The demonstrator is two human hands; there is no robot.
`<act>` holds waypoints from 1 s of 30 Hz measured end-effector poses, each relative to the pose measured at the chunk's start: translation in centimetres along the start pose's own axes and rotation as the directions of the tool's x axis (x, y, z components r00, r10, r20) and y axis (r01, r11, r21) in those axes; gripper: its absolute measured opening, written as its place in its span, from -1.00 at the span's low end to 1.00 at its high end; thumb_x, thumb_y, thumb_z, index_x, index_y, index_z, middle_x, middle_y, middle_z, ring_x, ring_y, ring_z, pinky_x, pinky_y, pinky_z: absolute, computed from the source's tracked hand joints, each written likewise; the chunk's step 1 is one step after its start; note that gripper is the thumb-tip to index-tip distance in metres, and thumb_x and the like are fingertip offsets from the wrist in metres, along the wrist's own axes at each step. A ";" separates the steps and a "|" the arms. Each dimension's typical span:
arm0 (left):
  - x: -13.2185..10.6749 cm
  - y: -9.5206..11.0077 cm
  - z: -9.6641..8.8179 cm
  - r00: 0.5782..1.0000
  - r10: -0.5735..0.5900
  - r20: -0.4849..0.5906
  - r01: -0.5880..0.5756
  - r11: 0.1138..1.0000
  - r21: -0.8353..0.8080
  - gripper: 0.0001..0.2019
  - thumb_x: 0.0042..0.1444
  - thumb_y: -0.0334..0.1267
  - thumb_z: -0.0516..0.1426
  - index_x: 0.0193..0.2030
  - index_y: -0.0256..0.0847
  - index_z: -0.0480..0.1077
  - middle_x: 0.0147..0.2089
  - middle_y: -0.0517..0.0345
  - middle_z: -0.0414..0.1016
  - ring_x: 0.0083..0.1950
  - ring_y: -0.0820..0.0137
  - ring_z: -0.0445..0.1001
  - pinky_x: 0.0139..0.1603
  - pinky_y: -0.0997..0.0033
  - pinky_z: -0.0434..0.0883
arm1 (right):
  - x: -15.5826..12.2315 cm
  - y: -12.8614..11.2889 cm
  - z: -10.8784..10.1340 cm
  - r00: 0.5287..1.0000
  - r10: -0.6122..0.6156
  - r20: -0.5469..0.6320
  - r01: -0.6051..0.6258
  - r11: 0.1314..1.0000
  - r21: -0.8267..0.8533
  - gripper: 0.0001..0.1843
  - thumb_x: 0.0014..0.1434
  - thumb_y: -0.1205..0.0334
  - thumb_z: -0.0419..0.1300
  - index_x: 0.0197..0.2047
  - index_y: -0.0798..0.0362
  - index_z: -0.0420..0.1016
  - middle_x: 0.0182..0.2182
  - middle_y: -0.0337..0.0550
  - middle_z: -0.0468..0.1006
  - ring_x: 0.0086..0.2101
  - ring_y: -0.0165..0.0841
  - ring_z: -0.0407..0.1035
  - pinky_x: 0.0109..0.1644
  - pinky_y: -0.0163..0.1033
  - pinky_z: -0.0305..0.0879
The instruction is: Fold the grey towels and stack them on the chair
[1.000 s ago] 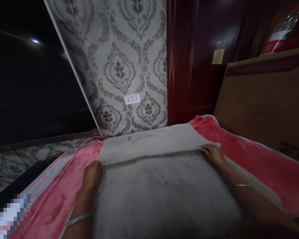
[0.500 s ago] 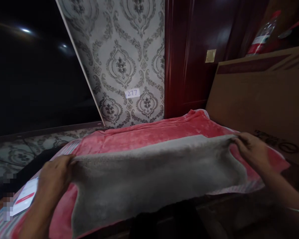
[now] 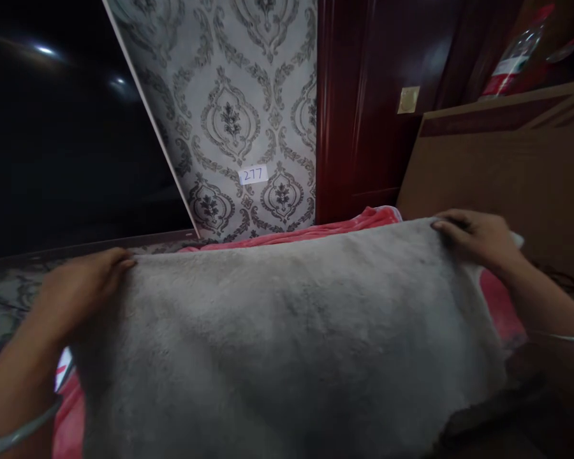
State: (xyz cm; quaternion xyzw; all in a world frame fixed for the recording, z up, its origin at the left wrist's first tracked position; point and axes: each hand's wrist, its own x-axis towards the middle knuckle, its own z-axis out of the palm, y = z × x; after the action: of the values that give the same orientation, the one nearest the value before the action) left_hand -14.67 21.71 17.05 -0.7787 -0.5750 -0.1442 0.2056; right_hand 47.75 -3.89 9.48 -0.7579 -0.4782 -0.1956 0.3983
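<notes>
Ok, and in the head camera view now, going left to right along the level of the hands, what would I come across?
A patterned surface, then the left hand gripping the cloth's edge, the grey cloth, the right hand gripping it too, and brown cardboard.

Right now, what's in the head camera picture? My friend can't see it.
A person's left hand and right hand hold a gray cloth spread between them. Behind it are a pink blanket, patterned wallpaper with a "277" label, and a dark red panel.
</notes>
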 end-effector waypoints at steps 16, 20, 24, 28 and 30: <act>8.8 4.5 11.5 0.957 0.086 0.278 -0.111 0.991 0.076 -0.52 0.37 -0.15 -0.23 0.04 -0.32 0.43 -0.08 -0.18 0.58 -0.09 0.13 0.54 -0.04 0.19 0.39 | 6.7 3.5 14.7 0.930 -0.018 0.367 0.081 0.984 -0.156 -0.65 0.24 0.12 0.06 -0.12 0.10 0.60 -0.13 0.03 0.66 -0.16 -0.16 0.49 -0.07 -0.15 0.35; 10.2 6.0 17.4 0.939 0.175 0.296 -0.189 0.982 0.019 -0.62 0.29 -0.33 -0.12 -0.02 -0.37 0.49 0.01 -0.28 0.53 0.08 0.07 0.47 0.09 0.11 0.35 | 6.1 3.1 21.3 0.890 0.112 0.441 0.062 0.930 -0.361 -0.63 0.22 0.28 0.04 -0.02 0.09 0.60 0.03 0.10 0.58 0.05 -0.01 0.41 0.12 0.16 0.27; 8.3 6.8 23.8 0.926 0.129 0.355 -0.123 0.992 -0.041 -0.60 0.24 -0.36 -0.08 0.11 -0.33 0.45 0.11 -0.30 0.49 0.14 0.01 0.44 0.05 0.01 0.40 | 1.6 4.4 26.3 0.866 0.163 0.473 0.044 0.917 -0.397 -0.58 0.23 0.24 0.06 0.10 0.01 0.54 0.15 0.09 0.49 0.16 0.04 0.31 0.13 0.31 0.24; 6.2 5.5 26.8 0.970 0.062 0.235 -0.028 0.989 -0.146 -0.52 0.29 -0.28 -0.16 0.23 -0.39 0.35 0.20 -0.30 0.42 0.22 0.08 0.39 0.18 0.11 0.35 | -1.1 7.4 27.8 0.897 0.164 0.410 0.006 0.924 -0.382 -0.49 0.33 0.12 -0.08 0.24 0.01 0.42 0.24 0.09 0.39 0.24 -0.02 0.23 0.23 0.24 0.19; 5.8 4.8 26.8 0.981 -0.015 0.191 0.044 0.989 -0.145 -0.48 0.28 -0.25 -0.15 0.25 -0.49 0.31 0.19 -0.38 0.41 0.20 0.05 0.40 0.17 0.11 0.36 | -1.3 8.8 27.8 0.914 0.177 0.365 -0.026 0.924 -0.383 -0.49 0.30 0.07 -0.05 0.21 0.03 0.44 0.22 0.13 0.41 0.21 0.01 0.26 0.20 0.25 0.22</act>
State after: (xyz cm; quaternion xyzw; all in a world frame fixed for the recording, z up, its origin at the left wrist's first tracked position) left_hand -8.65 38.34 -4.50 -0.7933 -0.5911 -0.1148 0.0894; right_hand 52.61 15.35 -11.88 -0.8671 -0.4619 -0.1049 0.1543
